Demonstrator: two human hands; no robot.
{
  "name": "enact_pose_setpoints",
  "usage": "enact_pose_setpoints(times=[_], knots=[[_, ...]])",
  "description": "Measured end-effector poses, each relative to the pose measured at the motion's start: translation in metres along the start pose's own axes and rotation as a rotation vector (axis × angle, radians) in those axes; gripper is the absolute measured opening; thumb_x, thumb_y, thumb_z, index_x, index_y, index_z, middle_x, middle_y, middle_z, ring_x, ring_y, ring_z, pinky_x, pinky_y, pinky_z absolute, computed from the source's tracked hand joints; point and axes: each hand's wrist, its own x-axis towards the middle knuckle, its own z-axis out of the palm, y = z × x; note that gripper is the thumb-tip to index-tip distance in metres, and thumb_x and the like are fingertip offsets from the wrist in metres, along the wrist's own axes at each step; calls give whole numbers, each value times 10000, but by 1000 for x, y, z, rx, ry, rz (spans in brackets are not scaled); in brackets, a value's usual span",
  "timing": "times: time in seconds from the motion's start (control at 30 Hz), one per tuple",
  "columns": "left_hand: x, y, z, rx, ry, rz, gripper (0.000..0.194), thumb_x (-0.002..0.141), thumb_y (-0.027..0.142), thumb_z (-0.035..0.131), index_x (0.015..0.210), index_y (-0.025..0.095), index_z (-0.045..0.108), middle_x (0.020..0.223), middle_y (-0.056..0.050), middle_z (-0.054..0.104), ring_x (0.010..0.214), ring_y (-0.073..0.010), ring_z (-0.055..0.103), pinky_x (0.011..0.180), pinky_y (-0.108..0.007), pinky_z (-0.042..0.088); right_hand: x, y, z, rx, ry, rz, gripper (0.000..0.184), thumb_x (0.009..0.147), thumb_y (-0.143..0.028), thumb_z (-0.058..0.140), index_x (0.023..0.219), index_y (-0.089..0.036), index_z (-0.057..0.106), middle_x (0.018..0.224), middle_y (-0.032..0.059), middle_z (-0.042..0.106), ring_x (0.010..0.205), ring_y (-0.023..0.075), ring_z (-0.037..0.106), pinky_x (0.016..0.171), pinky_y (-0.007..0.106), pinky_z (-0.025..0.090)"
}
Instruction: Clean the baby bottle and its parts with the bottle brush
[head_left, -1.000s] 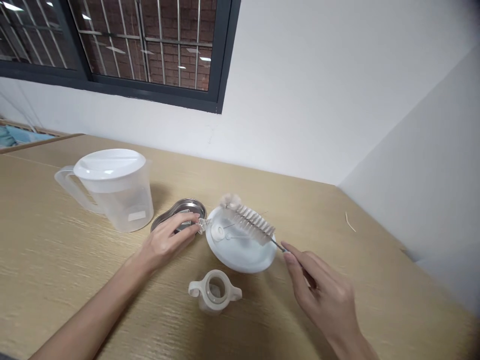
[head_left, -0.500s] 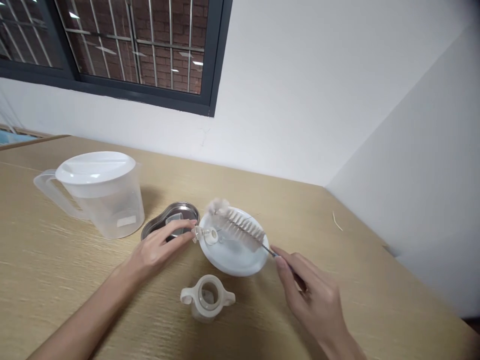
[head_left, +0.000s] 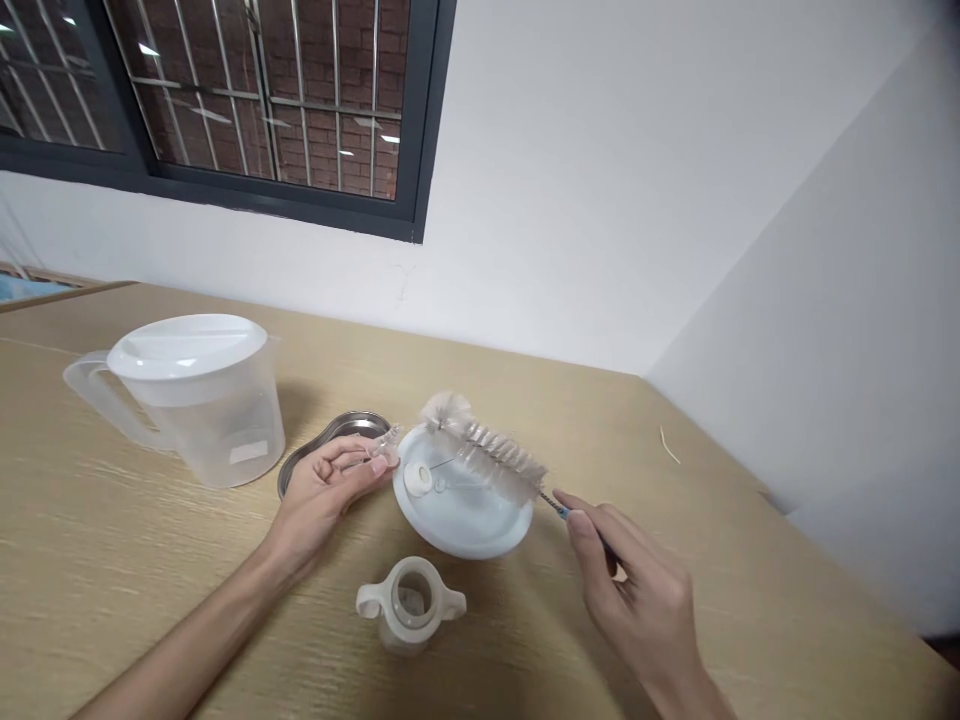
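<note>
My left hand (head_left: 330,490) pinches a small clear, ridged piece (head_left: 386,445) between thumb and fingers, at the left rim of a white bowl (head_left: 465,545). My right hand (head_left: 637,570) grips the handle of a bottle brush (head_left: 502,462). Its white bristles lie slantwise over the bowl, the tufted tip pointing up and left. Inside the bowl are a small white ring-shaped part (head_left: 418,479) and a thin straw-like piece partly under the bristles. Nearer to me, between both arms, stands a clear baby bottle with a two-handled collar (head_left: 411,600), its mouth uncovered.
A lidded translucent pitcher (head_left: 202,400) stands on the left. Behind my left hand, a kidney-shaped metal tray (head_left: 352,425) is partly hidden. A thin pale strip (head_left: 669,446) lies on the wooden table (head_left: 735,570) at right. Walls border the table behind and on the right.
My left hand has turned and lifted the clear piece slightly up and left, away from the white ring-shaped part. My right hand and the brush have shifted slightly right.
</note>
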Motion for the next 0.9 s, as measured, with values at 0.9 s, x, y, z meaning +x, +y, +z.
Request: enact_pose_setpoints(times=[0.9], knots=[[-2,0,3,-383,-75,-305,91,853,209,696,844,159,772,969,-99,792,901,-184,747,864,-270,625,-6,-12,15,112,-52,-75,361,927,-80,574,1263,-188,653,798,32,633,605,112,548,508,236,412]])
